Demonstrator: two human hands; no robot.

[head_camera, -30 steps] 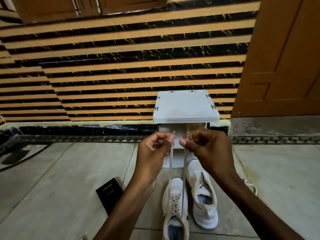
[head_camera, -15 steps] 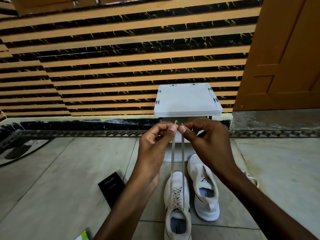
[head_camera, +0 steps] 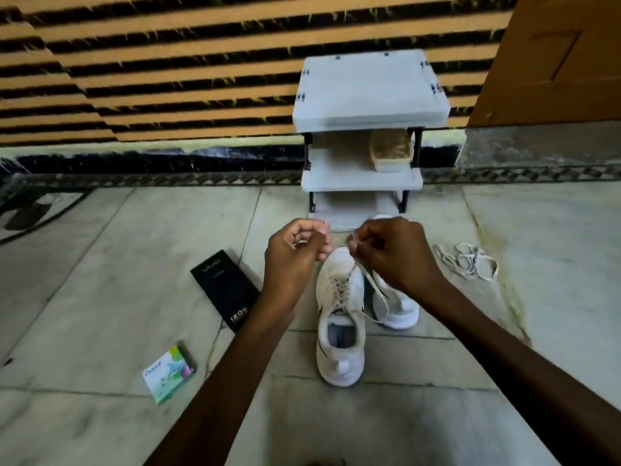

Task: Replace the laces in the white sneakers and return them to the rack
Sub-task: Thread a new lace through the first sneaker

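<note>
Laced sneaker (head_camera: 341, 351) stands on the floor (head_camera: 100, 297) near the rack (head_camera: 366, 85), the 2nd sneaker (head_camera: 400, 312) just right. Left hand (head_camera: 295, 253) and right hand (head_camera: 395, 255), fingers curled, each pinch an end of its lace (head_camera: 376, 292) above the toe.

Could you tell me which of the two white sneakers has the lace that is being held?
The left sneaker, nearer the camera: its lace runs up to the right hand. The right sneaker sits partly behind that hand.
</note>
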